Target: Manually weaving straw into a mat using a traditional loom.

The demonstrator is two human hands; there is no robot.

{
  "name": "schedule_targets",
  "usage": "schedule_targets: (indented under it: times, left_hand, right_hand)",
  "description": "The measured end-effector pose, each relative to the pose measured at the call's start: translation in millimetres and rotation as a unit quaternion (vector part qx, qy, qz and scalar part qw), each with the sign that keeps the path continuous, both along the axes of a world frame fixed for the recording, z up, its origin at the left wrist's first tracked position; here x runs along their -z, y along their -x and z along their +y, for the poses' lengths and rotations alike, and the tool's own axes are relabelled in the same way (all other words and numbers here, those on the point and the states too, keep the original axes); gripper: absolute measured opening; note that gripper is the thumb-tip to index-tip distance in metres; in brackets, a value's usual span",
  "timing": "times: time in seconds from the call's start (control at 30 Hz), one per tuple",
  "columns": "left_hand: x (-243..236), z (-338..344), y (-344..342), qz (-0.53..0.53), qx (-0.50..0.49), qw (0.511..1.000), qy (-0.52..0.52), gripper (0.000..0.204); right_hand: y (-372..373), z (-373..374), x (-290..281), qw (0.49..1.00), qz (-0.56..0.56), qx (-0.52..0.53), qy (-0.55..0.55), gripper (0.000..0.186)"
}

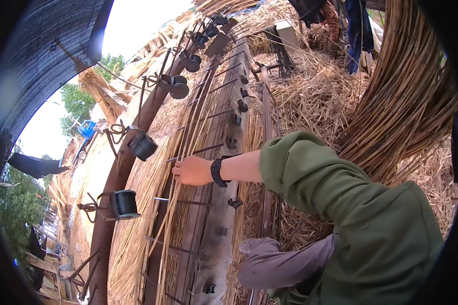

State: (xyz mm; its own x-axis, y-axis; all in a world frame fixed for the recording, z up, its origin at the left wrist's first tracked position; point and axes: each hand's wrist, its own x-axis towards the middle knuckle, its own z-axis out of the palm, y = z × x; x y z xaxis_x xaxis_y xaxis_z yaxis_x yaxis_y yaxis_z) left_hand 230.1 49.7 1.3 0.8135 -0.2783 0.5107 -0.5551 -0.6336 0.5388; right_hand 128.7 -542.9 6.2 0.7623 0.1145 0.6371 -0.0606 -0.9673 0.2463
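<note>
My right hand (191,171), with a black watch at the wrist and a rolled green sleeve, reaches leftward from the lower right. Its fingers are curled on thin pale reed stalks (168,218) lying lengthwise over a rack of short metal pins (208,149). Beside them runs a brown metal pipe (102,254) carrying several wire spools (125,204) on brackets. Right of the stalks is a grey metal beam (219,264) with small black fittings (234,203). My left hand is not in view.
A large reed bundle (387,101) fills the upper right, over loose straw (310,96). Dark cloth (356,35) hangs at the top. My grey trouser leg (285,264) is below. A blue truck (87,129), trees and a dark tarp (40,46) are on the left.
</note>
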Motion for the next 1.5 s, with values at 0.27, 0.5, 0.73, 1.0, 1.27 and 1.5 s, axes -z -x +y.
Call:
schedule_targets:
  times: [0.27,0.5,0.73,1.0,1.27,1.5]
  left_hand:
    - [34.5,12.6,-24.3,-0.009,0.039,0.996,0.080,0.042]
    - [35.2,-14.1,-10.3,-0.114,-0.122,0.985,0.040,0.025]
    - [0.7,-49.6,-6.8,0.154,-0.218,0.806,0.528,0.036]
    - [4.2,-44.1,-5.9,0.158,-0.210,0.807,0.530,0.028]
    - [40.8,-34.9,-15.5,-0.155,-0.092,0.937,0.300,0.026]
    - [46.1,13.8,-43.8,0.101,-0.124,0.908,0.388,0.048]
  right_hand:
    - [2.5,5.6,-1.4,0.999,0.003,0.029,0.016,0.014]
    - [19.1,13.9,-16.7,0.998,-0.012,-0.012,0.062,0.017]
    - [18.1,2.3,-19.8,0.997,0.033,0.039,0.049,0.020]
    - [12.4,16.2,-14.8,0.998,0.060,-0.004,0.000,0.015]
    - [-7.3,36.0,-26.0,0.999,-0.014,-0.027,0.009,0.007]
    - [-65.1,63.5,-22.8,0.985,0.145,-0.003,-0.090,0.010]
